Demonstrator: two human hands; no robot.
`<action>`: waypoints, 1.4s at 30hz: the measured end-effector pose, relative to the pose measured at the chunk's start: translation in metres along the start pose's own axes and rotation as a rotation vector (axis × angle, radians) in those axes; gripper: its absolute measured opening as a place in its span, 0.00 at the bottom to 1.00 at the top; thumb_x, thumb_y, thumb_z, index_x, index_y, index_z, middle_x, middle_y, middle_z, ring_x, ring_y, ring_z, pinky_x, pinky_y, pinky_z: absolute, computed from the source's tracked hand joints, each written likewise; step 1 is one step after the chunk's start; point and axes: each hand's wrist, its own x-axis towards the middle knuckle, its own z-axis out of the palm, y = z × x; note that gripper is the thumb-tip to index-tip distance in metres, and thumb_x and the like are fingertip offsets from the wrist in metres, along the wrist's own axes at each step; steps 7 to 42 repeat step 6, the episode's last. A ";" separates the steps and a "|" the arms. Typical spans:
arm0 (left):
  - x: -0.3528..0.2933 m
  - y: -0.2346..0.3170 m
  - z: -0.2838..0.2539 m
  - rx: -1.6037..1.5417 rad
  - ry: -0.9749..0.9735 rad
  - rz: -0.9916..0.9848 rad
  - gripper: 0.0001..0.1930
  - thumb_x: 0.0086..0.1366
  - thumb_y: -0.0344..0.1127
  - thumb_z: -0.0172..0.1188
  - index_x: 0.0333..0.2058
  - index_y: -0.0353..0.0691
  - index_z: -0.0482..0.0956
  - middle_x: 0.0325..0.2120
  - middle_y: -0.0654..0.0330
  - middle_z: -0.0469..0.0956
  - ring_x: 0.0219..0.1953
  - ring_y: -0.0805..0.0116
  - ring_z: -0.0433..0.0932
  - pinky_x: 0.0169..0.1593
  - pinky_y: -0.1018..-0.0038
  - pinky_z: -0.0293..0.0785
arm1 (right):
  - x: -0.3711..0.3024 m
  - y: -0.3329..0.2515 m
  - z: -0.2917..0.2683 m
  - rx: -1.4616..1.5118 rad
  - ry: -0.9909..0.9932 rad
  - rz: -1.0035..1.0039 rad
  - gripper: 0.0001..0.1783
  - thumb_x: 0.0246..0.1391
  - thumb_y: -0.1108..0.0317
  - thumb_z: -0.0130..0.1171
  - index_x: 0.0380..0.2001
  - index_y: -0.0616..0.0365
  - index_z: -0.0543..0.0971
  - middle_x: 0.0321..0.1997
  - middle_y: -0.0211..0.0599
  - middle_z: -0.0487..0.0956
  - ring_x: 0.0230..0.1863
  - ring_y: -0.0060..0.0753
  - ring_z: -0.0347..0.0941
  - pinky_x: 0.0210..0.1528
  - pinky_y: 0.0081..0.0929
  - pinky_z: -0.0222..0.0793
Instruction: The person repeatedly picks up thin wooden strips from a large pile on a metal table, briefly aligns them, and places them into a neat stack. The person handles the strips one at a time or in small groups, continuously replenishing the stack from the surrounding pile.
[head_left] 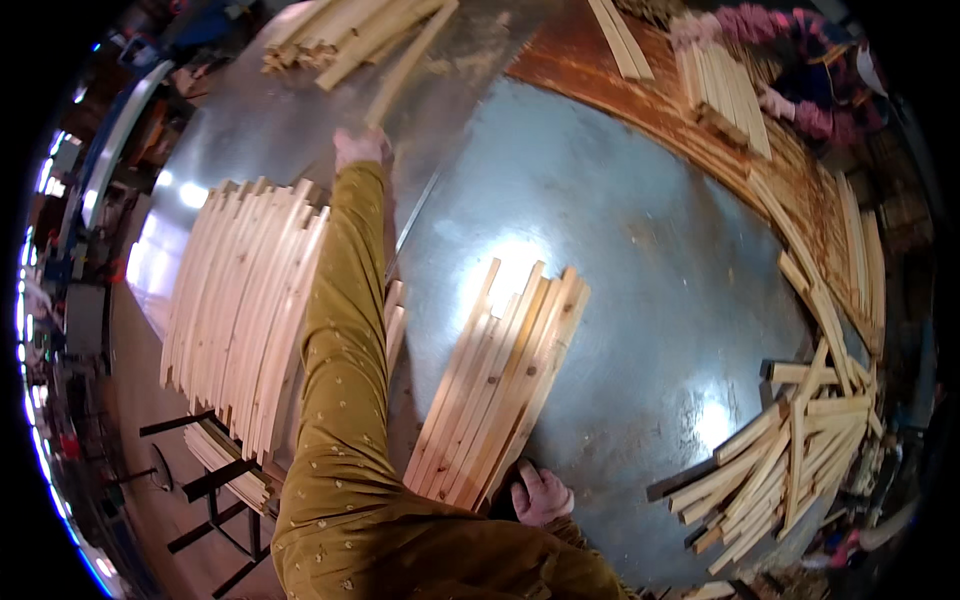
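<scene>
My left arm, in a mustard-brown sleeve, stretches far forward over the metal table. Its hand (361, 148) is closed at the near end of a long pale wooden strip (412, 65), which slants away toward the far pile. Close to me lies a narrow bundle of strips (490, 385), side by side with uneven far ends. At the bundle's near right corner rests my right hand (543, 495), its thumb and forefinger apart and holding nothing that I can see. Left of my sleeve is a wider row of strips (240, 310), partly hidden by the arm.
A loose pile of strips (345, 35) lies at the far left. Crossed strips (775, 470) are heaped at right on the metal table (640, 260). Beyond a brown wooden board (640, 90), another person (825, 75) handles a bundle (722, 95). A dark metal frame (215, 490) stands lower left.
</scene>
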 end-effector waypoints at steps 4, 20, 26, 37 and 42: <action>-0.047 -0.002 0.131 -0.396 -0.421 0.224 0.27 0.67 0.34 0.59 0.62 0.43 0.61 0.44 0.55 0.76 0.41 0.63 0.78 0.45 0.63 0.79 | 0.010 -0.010 -0.011 0.048 0.150 0.128 0.22 0.54 0.57 0.57 0.54 0.43 0.75 0.33 0.39 0.76 0.31 0.53 0.74 0.30 0.50 0.69; -0.139 -0.018 0.187 -0.329 -0.734 0.189 0.27 0.67 0.33 0.59 0.62 0.43 0.61 0.46 0.54 0.75 0.43 0.64 0.77 0.47 0.63 0.78 | 0.015 0.003 -0.039 0.091 0.168 0.200 0.23 0.53 0.58 0.60 0.53 0.45 0.75 0.36 0.40 0.76 0.34 0.52 0.75 0.32 0.49 0.70; -0.139 -0.018 0.187 -0.329 -0.734 0.189 0.27 0.67 0.33 0.59 0.62 0.43 0.61 0.46 0.54 0.75 0.43 0.64 0.77 0.47 0.63 0.78 | 0.015 0.003 -0.039 0.091 0.168 0.200 0.23 0.53 0.58 0.60 0.53 0.45 0.75 0.36 0.40 0.76 0.34 0.52 0.75 0.32 0.49 0.70; -0.139 -0.018 0.187 -0.329 -0.734 0.189 0.27 0.67 0.33 0.59 0.62 0.43 0.61 0.46 0.54 0.75 0.43 0.64 0.77 0.47 0.63 0.78 | 0.015 0.003 -0.039 0.091 0.168 0.200 0.23 0.53 0.58 0.60 0.53 0.45 0.75 0.36 0.40 0.76 0.34 0.52 0.75 0.32 0.49 0.70; -0.139 -0.018 0.187 -0.329 -0.734 0.189 0.27 0.67 0.33 0.59 0.62 0.43 0.61 0.46 0.54 0.75 0.43 0.64 0.77 0.47 0.63 0.78 | 0.015 0.003 -0.039 0.091 0.168 0.200 0.23 0.53 0.58 0.60 0.53 0.45 0.75 0.36 0.40 0.76 0.34 0.52 0.75 0.32 0.49 0.70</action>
